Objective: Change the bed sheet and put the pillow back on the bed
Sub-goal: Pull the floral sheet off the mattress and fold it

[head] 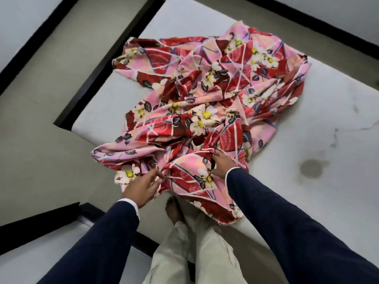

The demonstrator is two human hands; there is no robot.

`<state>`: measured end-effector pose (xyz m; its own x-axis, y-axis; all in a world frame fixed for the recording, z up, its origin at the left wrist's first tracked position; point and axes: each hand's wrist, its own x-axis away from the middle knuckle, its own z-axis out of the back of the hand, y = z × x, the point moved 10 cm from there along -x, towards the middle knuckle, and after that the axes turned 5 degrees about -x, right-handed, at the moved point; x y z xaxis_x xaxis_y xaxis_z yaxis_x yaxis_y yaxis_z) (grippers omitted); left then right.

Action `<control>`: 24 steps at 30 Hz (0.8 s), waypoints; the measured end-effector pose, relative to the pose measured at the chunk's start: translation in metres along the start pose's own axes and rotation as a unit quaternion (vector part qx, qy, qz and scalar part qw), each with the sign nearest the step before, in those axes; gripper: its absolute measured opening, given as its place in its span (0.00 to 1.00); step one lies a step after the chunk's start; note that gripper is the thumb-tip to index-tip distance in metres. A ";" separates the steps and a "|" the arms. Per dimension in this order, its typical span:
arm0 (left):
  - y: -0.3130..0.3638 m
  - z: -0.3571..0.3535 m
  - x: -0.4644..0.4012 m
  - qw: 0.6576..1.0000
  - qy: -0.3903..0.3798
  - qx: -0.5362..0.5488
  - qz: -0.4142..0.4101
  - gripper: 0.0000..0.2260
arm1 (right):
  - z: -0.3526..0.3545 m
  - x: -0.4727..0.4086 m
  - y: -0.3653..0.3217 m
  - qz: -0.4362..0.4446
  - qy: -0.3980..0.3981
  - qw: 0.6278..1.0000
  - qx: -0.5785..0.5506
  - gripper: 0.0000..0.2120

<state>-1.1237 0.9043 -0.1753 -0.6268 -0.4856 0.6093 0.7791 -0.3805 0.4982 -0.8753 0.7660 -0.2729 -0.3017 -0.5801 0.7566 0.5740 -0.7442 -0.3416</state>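
A red and pink flowered bed sheet [207, 103] lies crumpled in a heap across the bare white mattress [320, 128]. Its near end hangs over the mattress edge toward me. My left hand [141, 186] pinches a fold of the sheet at its near left edge. My right hand [222, 163] grips a bunched fold a little farther in, its fingers buried in the cloth. Both arms wear dark blue sleeves. No pillow is in view.
The mattress sits in a black bed frame [114, 62] with grey floor [41, 128] on the left. A dark stain [310, 168] marks the mattress at the right. My bare foot [173, 210] and light trousers [196, 253] stand at the bed's near edge.
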 end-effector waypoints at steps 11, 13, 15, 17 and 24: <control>0.065 -0.042 -0.053 0.996 -0.034 -0.078 0.014 0.12 | -0.006 0.149 0.182 -0.174 0.192 0.934 -0.244 0.20; 0.083 -0.051 -0.063 0.994 -0.044 -0.103 0.003 0.14 | -0.033 0.173 0.208 -0.215 0.136 0.947 -0.195 0.19; 0.098 -0.063 -0.073 0.988 -0.063 -0.144 -0.009 0.13 | -0.068 0.186 0.214 -0.215 0.015 0.963 -0.161 0.18; 0.106 -0.076 -0.081 0.977 -0.091 -0.195 -0.012 0.15 | -0.097 0.190 0.202 -0.181 -0.112 0.965 -0.153 0.18; 0.098 -0.110 -0.097 0.954 -0.154 -0.255 0.018 0.20 | -0.023 0.122 0.152 -0.084 0.044 0.967 -0.238 0.12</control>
<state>-0.9855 0.8283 -0.2536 -0.5109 -0.2812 0.8124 0.6548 -0.7395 0.1559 -0.8426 0.5747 -0.2456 -0.4352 -0.4475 0.7813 0.1015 -0.8866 -0.4513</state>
